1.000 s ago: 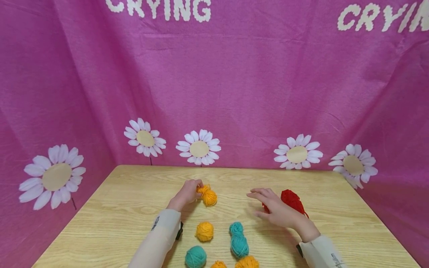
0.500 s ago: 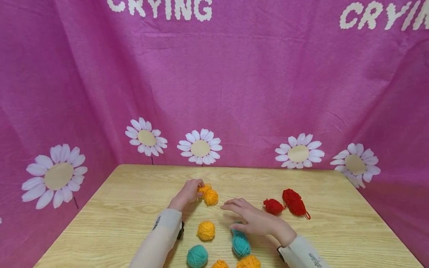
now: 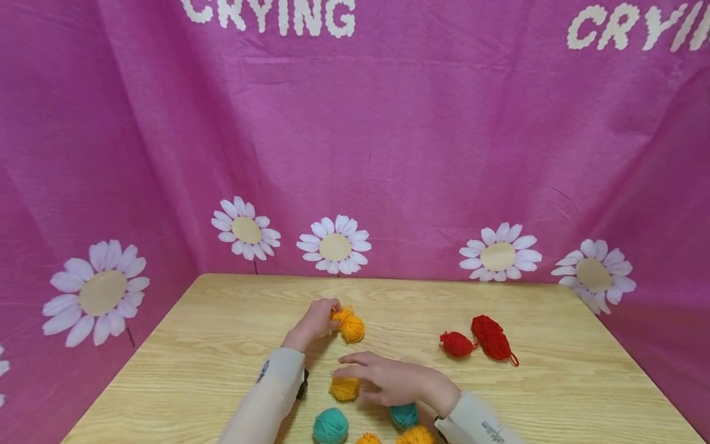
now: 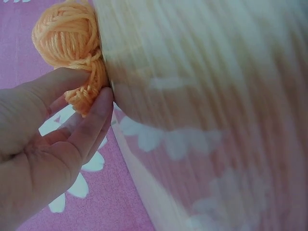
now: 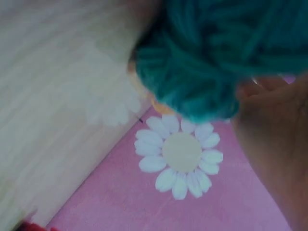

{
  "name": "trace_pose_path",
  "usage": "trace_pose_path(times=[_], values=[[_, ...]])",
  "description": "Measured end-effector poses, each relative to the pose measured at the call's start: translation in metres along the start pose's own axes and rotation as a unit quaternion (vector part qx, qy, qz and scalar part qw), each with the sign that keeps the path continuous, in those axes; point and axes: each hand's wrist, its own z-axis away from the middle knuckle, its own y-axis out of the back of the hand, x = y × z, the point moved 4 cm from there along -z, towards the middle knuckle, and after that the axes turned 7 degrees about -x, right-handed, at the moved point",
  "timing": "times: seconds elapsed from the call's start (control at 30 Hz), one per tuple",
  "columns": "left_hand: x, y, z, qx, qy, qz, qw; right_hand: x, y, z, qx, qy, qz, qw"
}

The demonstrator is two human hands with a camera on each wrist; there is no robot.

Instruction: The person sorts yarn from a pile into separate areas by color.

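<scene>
Toward the back of the table, my left hand (image 3: 317, 322) pinches the narrow end of an orange yarn bundle (image 3: 352, 325); the left wrist view shows thumb and fingers on the small end of the bundle (image 4: 67, 33). My right hand (image 3: 395, 379), fingers extended, hovers by a single orange ball (image 3: 344, 389), partly covering it, and over the teal bundle (image 3: 403, 416). Whether it touches either cannot be told. In the right wrist view the teal yarn (image 5: 192, 72) is large and blurred, with part of the right hand (image 5: 269, 130) beside it.
A round teal ball (image 3: 331, 425) lies near the front. Two more orange pieces (image 3: 416, 435) are cut off by the bottom edge. Red yarn (image 3: 492, 338) and a smaller red ball (image 3: 457, 344) lie at the right of the wooden table (image 3: 222, 308). Pink cloth surrounds the table.
My right hand has moved left and nearer the front, from beside the red yarn to the single orange ball, uncovering the small red ball. The left hand keeps its pinch on the orange bundle.
</scene>
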Motion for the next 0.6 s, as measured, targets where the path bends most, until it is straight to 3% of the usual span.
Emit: trace_pose_path(times=[0.13,0.6], values=[[0.0,0.0,0.002,-0.005,0.005,-0.004,1.0,-0.003,-0.006,-0.004,-0.013,0.002,0.0,0.9999],[0.002,0.001,0.002,0.004,0.002,-0.003,1.0,-0.003,-0.008,-0.015,0.015,0.006,-0.004,0.9999]])
